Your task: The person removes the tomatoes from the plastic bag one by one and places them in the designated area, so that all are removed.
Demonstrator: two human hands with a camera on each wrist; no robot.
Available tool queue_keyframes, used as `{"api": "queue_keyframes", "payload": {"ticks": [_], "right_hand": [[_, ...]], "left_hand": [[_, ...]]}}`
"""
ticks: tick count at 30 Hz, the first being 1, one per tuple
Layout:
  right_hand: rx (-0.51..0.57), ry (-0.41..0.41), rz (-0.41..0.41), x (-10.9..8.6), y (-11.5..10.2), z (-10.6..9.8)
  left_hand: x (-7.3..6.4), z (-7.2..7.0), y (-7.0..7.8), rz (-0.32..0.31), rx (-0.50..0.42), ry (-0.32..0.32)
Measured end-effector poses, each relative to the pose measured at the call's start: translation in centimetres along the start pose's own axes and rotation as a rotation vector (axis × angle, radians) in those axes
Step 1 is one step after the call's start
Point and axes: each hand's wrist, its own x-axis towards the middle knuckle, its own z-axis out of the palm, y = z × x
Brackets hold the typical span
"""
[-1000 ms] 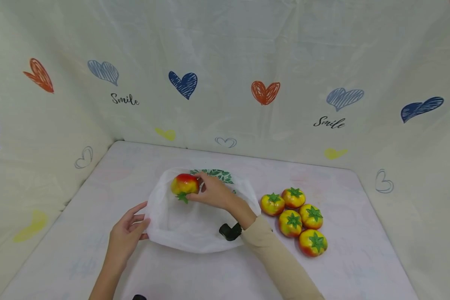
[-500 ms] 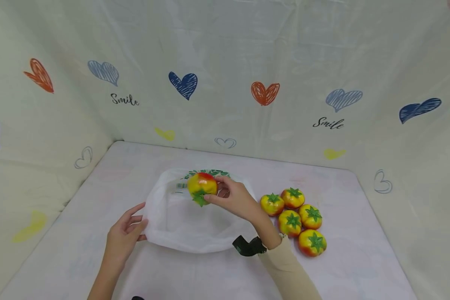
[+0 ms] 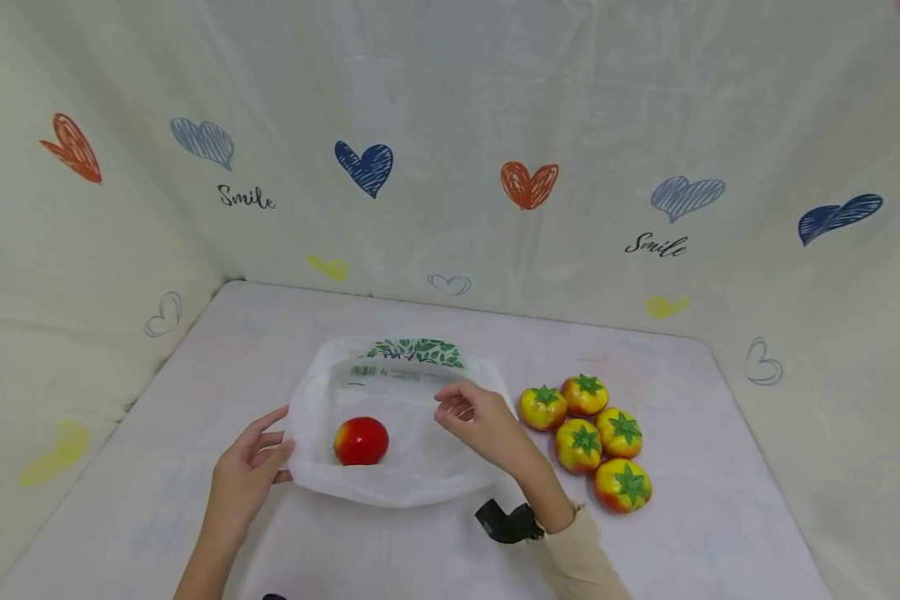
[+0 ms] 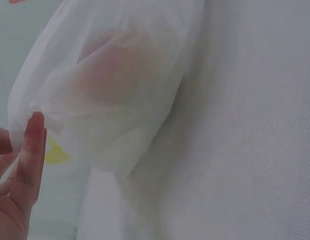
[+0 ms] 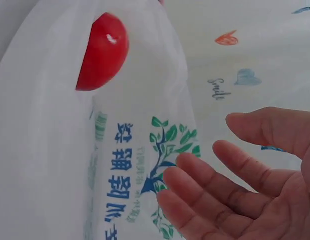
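Observation:
A white plastic bag (image 3: pixel 401 487) with a green leaf print lies with its mouth spread wide in the head view. My left hand (image 3: pixel 246 467) pinches its left rim between thumb and fingers; in the left wrist view the fingertips (image 4: pixel 33 132) are on the thin plastic. Inside the bag sits one shiny persimmon (image 3: pixel 362 442), its red side up and its lower part hidden by the near rim. Over the bag's right part hovers my right hand (image 3: pixel 487 425), fingers loosely bent and holding nothing. The right wrist view shows this hand (image 5: pixel 235 195) beside the printed bag wall.
Several yellow-red persimmons (image 3: pixel 579 446) with green leaf tops cluster on the white table (image 3: pixel 690 433), right of the bag. A black device (image 3: pixel 508 522) is strapped at the right wrist. Heart-printed sheeting (image 3: pixel 450 108) stands behind and at the sides.
The right hand has let go of the persimmon, which dropped into the bag and now shows its red side. That hand moved right from over the middle. The left hand keeps its grip on the rim.

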Motion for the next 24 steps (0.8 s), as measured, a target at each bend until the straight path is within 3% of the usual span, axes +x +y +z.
{"api": "queue_keyframes", "payload": {"ticks": [4, 10, 16, 24], "right_hand": [[-0.016, -0.098, -0.032, 0.8, -0.3, 1.5], [-0.043, -0.221, 0.023, 1.7, -1.3, 4.8], [-0.174, -0.236, 0.028, 2.7, -2.1, 7.7], [-0.313, -0.219, 0.03, 3.4, -2.4, 10.2]], "left_hand": [[0.0, 0.0, -0.3, -0.005, 0.033, 0.001], [0.1, 0.0, -0.6, -0.011, 0.046, 0.005], [-0.2, 0.0, 0.2, 0.004, 0.013, -0.001], [0.1, 0.1, -0.4, 0.0, 0.047, 0.002]]}}
